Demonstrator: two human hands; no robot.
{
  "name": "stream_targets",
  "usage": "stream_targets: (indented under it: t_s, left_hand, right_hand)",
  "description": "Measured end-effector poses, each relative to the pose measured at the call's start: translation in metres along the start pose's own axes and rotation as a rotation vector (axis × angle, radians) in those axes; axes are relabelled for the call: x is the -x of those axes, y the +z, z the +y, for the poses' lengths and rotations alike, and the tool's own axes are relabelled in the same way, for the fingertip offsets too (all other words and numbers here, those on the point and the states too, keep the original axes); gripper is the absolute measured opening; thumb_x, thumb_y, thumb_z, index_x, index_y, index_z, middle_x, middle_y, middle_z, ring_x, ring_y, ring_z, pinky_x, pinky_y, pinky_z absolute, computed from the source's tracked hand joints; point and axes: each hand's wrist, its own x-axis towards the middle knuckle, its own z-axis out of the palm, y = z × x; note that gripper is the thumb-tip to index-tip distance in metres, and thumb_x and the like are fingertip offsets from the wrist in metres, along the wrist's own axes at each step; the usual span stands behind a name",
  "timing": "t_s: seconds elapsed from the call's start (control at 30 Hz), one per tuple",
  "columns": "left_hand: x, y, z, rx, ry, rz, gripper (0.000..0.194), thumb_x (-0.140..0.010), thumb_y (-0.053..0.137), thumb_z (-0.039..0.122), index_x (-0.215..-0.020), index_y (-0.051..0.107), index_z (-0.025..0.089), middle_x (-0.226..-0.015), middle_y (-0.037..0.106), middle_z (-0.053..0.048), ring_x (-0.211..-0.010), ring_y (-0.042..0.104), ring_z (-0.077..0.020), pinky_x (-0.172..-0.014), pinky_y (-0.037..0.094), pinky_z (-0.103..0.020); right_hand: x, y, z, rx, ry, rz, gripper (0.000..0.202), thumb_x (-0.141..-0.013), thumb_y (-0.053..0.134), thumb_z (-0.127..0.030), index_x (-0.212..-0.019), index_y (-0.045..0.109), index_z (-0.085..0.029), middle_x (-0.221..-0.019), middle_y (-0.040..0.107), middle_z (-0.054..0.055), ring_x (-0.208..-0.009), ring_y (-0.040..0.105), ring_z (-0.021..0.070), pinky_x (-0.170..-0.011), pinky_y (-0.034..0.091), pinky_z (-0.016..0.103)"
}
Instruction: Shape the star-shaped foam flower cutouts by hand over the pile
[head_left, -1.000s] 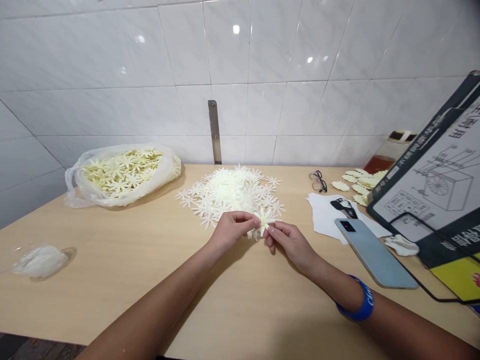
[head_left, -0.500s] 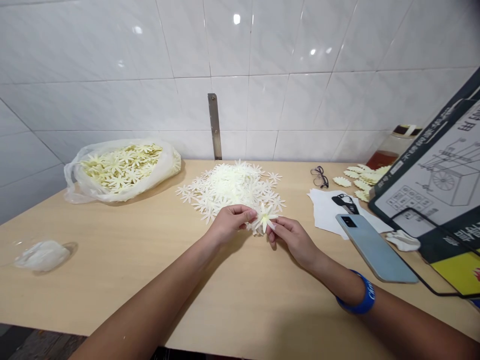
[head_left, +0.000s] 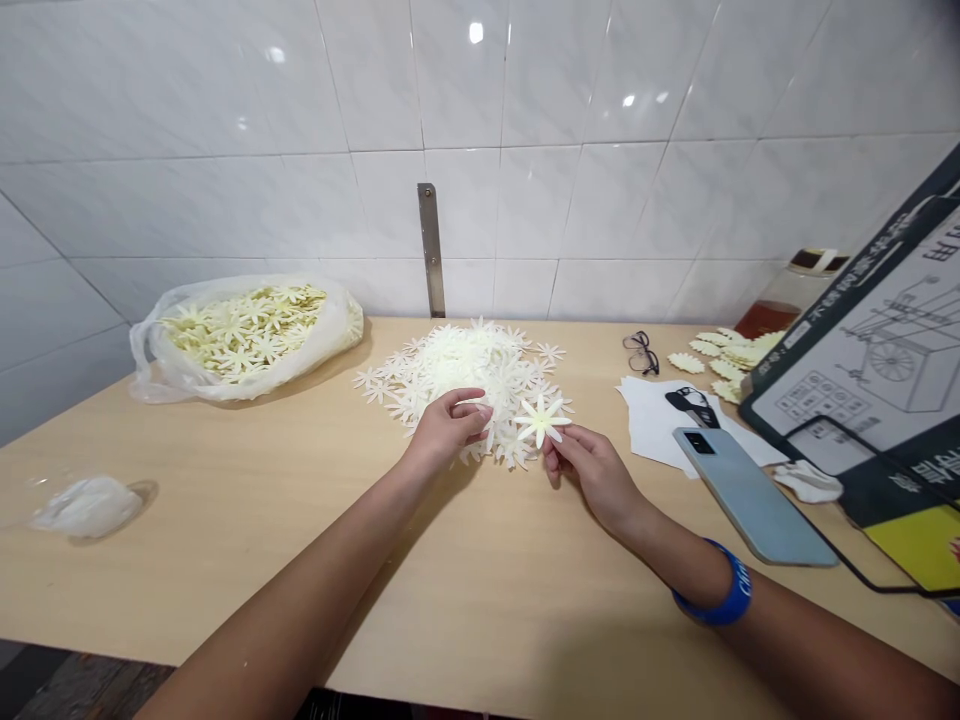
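My right hand (head_left: pixel 596 468) pinches a pale cream flower-shaped piece (head_left: pixel 541 420) between thumb and fingertips. The piece has several pointed petals and a yellowish middle, and is held up just in front of the pile. My left hand (head_left: pixel 450 428) is at the near edge of the heap of white flower-shaped pieces (head_left: pixel 469 355). Its fingers are bent, with a gap between thumb and forefinger, and nothing held shows clearly. A blue wristband (head_left: pixel 720 585) circles my right wrist.
An open plastic bag of yellowish flower pieces (head_left: pixel 247 330) lies back left; a small clear bag with white stuff (head_left: pixel 90 506) is nearer. At right are glasses (head_left: pixel 641 353), white paper (head_left: pixel 649 430), a phone (head_left: pixel 754 497), scalloped pieces (head_left: pixel 739 352), a jar (head_left: pixel 772 310) and a printed box (head_left: pixel 877 350).
My left hand has let go of the flower piece and moved slightly left and up over the heap. My right hand keeps the piece, now turned more fully into view.
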Motion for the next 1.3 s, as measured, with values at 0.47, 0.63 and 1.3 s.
stream_targets:
  t_s: [0.47,0.63,1.3]
  left_hand:
    - [0.021,0.017,-0.007,-0.768,0.709,-0.222,0.018,-0.085,0.063,0.033,-0.099,0.074,0.026,-0.1,0.067,-0.006,-0.095,0.061,-0.02,-0.084,0.046,-0.032]
    - [0.022,0.019,-0.006,-0.615,0.618,-0.155,0.017,-0.087,0.058,0.028,-0.084,0.072,0.021,-0.092,0.068,-0.005,-0.087,0.062,-0.0173,-0.076,0.047,-0.028]
    - [0.025,0.022,-0.003,-0.568,0.461,-0.165,0.016,-0.079,0.067,0.036,-0.085,0.076,0.024,-0.096,0.072,-0.006,-0.099,0.061,-0.0242,-0.09,0.044,-0.036]
  right_hand:
    - [0.001,0.007,0.003,0.059,0.01,-0.051,0.039,-0.082,0.062,-0.054,-0.066,0.057,-0.019,-0.059,0.051,-0.001,-0.054,0.046,0.0131,-0.053,0.038,0.029]
    - [0.003,0.008,-0.001,0.098,0.026,-0.07,0.036,-0.083,0.061,-0.052,-0.069,0.06,-0.018,-0.06,0.052,-0.001,-0.055,0.047,0.0133,-0.053,0.038,0.029]
    - [0.005,0.01,-0.002,0.301,-0.039,-0.057,0.039,-0.088,0.053,-0.049,-0.061,0.048,-0.021,-0.054,0.045,-0.003,-0.053,0.04,0.0133,-0.052,0.032,0.028]
